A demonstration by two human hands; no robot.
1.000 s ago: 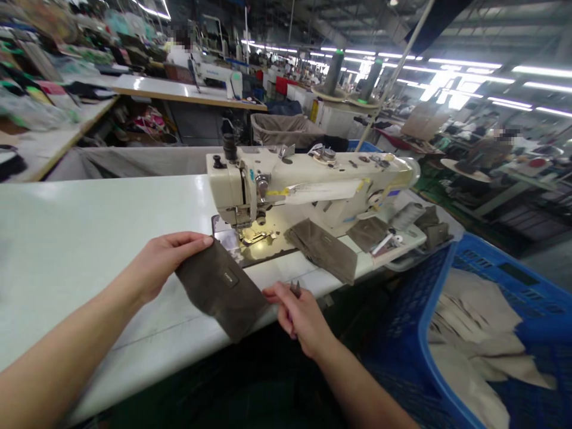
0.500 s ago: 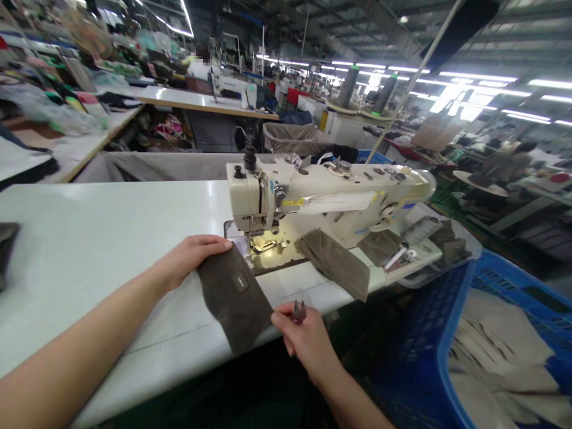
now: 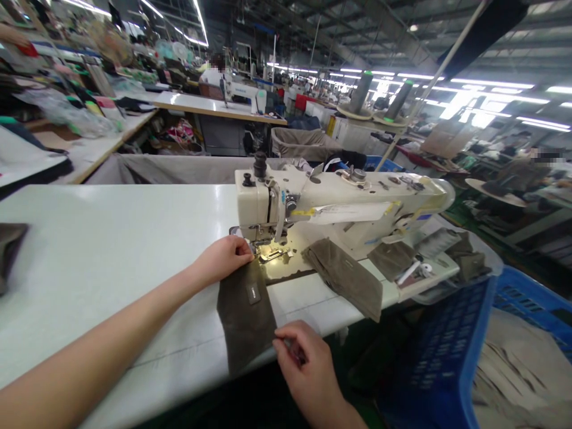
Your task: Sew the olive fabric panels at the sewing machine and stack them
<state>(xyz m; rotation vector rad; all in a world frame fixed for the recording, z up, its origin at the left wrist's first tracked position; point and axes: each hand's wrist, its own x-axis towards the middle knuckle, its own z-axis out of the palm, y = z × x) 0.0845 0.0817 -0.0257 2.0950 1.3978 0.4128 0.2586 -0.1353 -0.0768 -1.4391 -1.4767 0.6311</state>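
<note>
A dark olive-brown fabric piece (image 3: 245, 325) with a small label patch (image 3: 253, 293) lies on the white table, its lower end reaching the front edge. My left hand (image 3: 230, 257) pinches its top edge, right beside the presser foot of the sewing machine (image 3: 313, 196). Down at the piece's right edge is my right hand (image 3: 308, 366), thumb and forefinger close to the fabric; whether they grip it I cannot tell. Curled in that hand are the thread snips (image 3: 297, 351), mostly hidden by the fingers.
More folded brown pieces (image 3: 344, 277) lie right of the needle area. Beyond them sit a grey thread cone (image 3: 438, 243) and a clear plastic tray (image 3: 491, 265). A blue crate (image 3: 462, 357) with pale fabric stands at the right. Dark cloth (image 3: 11, 247) lies at the far left.
My left hand has moved right, bringing the fabric's top edge up to the presser foot. The fabric has turned straighter. The snips' blades, which stuck up from my right hand, are now mostly hidden.
</note>
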